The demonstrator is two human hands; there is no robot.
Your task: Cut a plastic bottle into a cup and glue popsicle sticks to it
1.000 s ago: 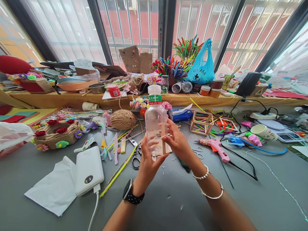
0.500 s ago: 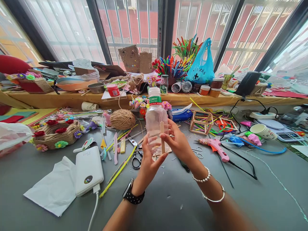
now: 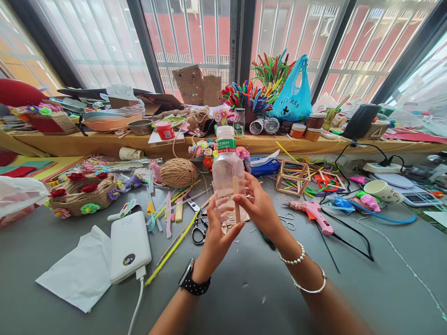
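Observation:
A clear plastic bottle (image 3: 225, 172) with a green and red label round its neck stands upright between my two hands. My left hand (image 3: 219, 232) is curved round its lower left side, fingers against the plastic. On the right, my right hand (image 3: 257, 204) grips the bottle, and its thumb presses a wooden craft stick (image 3: 236, 200) upright against the bottle's wall. Some fingertips are seen through the clear plastic. Behind my left hand lie black-handled scissors (image 3: 199, 230), and more wooden pieces lie partly hidden beneath the bottle.
A pink glue gun (image 3: 316, 215) with its black cable and small scissors (image 3: 288, 221) lie to the right. On the left are a white power bank (image 3: 130, 246), a flower-trimmed basket (image 3: 82, 197) and a twine ball (image 3: 179, 174). A stick frame (image 3: 292, 177) stands behind.
Almost nothing differs. The whole view shifts very slightly, while both hands keep the same hold on the bottle and craft stick.

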